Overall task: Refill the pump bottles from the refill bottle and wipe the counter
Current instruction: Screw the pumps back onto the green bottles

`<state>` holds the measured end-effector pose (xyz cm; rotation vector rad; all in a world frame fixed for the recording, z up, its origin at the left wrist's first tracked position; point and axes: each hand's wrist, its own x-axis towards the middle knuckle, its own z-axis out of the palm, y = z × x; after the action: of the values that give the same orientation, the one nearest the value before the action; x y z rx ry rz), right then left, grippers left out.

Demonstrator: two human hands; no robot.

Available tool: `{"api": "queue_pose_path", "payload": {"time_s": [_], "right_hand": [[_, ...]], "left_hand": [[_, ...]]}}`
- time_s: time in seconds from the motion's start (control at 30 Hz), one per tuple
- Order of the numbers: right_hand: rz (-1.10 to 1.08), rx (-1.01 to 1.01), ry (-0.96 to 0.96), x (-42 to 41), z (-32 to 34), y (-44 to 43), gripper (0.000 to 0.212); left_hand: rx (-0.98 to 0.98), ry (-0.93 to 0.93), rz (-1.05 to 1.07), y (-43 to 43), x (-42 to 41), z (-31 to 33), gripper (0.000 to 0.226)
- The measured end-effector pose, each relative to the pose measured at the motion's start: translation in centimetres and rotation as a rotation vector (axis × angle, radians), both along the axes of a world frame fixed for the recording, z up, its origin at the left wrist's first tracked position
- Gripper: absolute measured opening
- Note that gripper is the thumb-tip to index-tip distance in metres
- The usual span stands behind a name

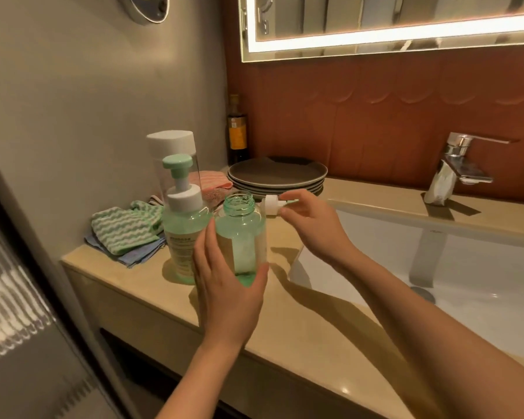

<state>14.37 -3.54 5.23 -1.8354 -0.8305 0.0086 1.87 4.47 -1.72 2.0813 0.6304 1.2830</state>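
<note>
My left hand (227, 293) grips an uncapped green transparent pump bottle (242, 234), upright over the beige counter (315, 337), its threaded neck bare. My right hand (310, 225) holds that bottle's white pump head (271, 205) on its side, just right of the neck, in front of the plates. A second green pump bottle (184, 228) with its pump fitted stands to the left. Behind it rises a tall clear bottle with a white cap (171, 145). Striped green and blue cloths (127, 231) lie folded at the counter's left end.
A stack of dark plates (277, 174) sits at the back with a dark glass bottle (237, 131) in the corner. A pink cloth (214, 184) lies beside the plates. The white sink basin (436, 267) and chrome faucet (457, 164) fill the right.
</note>
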Motion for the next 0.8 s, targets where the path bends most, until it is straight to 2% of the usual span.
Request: {"api": "queue_pose_path", "payload": {"time_s": [0.17,0.3,0.4,0.47,0.57,0.67,0.8], "right_hand": [[-0.185,-0.056,0.145,4.8,-2.5,2.6,0.045],[-0.277,-0.192,0.106,8.0,-4.5,4.6,0.067],[-0.259,-0.243,0.111,10.1,-5.2,5.7,0.078],[-0.246,-0.273,0.1,10.8,-5.4,6.2,0.077],[-0.266,-0.305,0.004,11.3,-5.7,6.6,0.064],[-0.326,-0.27,-0.091,10.8,-6.1,6.2,0.052],[-0.298,-0.215,-0.175,9.6,-6.3,5.5,0.047]], "left_hand": [[0.008,-0.006,0.025,0.2,0.1,-0.1,0.092],[0.002,-0.027,0.024,0.2,-0.1,-0.1,0.088],[-0.001,-0.036,0.028,0.2,-0.1,0.0,0.086],[-0.005,-0.028,0.024,0.2,0.0,0.0,0.086],[-0.014,-0.024,0.018,0.3,-0.1,0.0,0.086],[-0.009,-0.014,0.017,0.3,-0.1,-0.1,0.086],[-0.014,0.0,0.026,0.2,-0.1,0.0,0.082]]}}
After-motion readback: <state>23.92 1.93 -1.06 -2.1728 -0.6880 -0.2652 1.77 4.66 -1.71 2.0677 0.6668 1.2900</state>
